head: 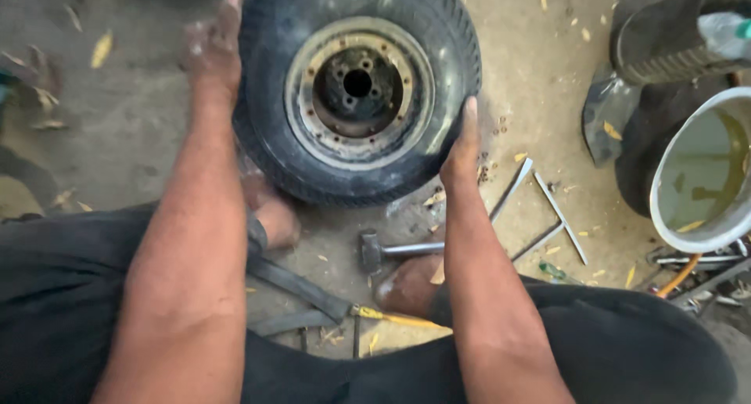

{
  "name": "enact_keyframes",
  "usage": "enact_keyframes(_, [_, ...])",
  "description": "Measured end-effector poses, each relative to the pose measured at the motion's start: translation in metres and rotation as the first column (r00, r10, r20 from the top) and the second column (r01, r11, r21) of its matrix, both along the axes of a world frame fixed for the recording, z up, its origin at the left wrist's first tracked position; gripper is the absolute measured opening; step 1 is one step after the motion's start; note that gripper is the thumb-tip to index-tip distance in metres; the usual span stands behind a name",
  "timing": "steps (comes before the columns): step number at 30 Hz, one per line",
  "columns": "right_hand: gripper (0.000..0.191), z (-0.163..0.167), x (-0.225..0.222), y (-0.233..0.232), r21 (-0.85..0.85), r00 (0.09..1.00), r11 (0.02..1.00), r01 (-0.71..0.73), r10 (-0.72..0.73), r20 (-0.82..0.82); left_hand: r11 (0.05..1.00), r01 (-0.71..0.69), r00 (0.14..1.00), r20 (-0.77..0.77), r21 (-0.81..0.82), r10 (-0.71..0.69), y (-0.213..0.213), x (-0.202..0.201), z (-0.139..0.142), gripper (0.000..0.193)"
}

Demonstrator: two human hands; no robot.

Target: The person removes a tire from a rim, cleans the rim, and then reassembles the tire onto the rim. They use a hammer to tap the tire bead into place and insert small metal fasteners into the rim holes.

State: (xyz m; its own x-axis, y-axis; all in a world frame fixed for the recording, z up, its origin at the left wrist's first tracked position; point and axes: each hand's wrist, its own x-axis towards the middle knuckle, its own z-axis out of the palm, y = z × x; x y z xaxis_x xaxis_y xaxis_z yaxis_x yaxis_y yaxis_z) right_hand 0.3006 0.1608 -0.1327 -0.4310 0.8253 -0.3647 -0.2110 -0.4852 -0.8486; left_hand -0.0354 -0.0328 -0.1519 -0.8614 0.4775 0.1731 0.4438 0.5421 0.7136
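Observation:
A small black tyre (274, 142) on a rusty metal rim (357, 83) lies flat on the dirt ground in front of me. My left hand (213, 48) presses against the tyre's left sidewall, fingers pointing away from me. On the opposite side, my right hand (461, 150) grips the tyre's lower right edge, thumb up along the tread. Both hands hold the wheel between them. My bare feet show below the tyre, between my knees.
A hammer (391, 250) lies by my right foot, with metal rods (559, 215) to its right. A rubber strip (301, 285) and a yellow-handled tool (391, 317) lie near my knees. A tub of murky water (704, 173) and another tyre (665, 44) stand at right.

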Motion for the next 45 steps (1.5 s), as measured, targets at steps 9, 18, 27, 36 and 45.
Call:
enact_keyframes(9, [0.079, -0.029, -0.004, 0.025, -0.13, 0.989, 0.991, -0.041, 0.059, 0.137, 0.979, 0.001, 0.937, 0.342, 0.204, -0.072, 0.014, -0.005, -0.014, 0.057])
enact_keyframes(18, [0.083, -0.046, 0.003, 0.028, -0.085, 0.975, 0.996, -0.01, 0.029, 0.222, 0.995, 0.088, 0.967, 0.236, 0.054, -0.098, 0.005, -0.002, -0.027, 0.067])
enact_keyframes(27, [0.083, -0.025, -0.012, 0.042, 0.016, 0.919, 1.0, -0.003, -0.004, 0.395, 0.996, 0.055, 0.884, 0.462, 0.064, -0.079, 0.019, -0.005, -0.011, 0.101])
enact_keyframes(36, [0.089, -0.035, -0.015, 0.039, -0.043, 0.842, 0.998, 0.049, -0.018, 0.539, 0.981, 0.171, 0.938, 0.289, 0.093, -0.191, 0.011, -0.006, -0.029, 0.098])
enact_keyframes(45, [0.092, -0.046, -0.024, 0.037, 0.228, 0.423, 0.969, -0.096, -0.168, 0.891, 0.994, 0.102, 0.951, 0.297, -0.03, -0.088, 0.02, 0.003, -0.011, 0.095])
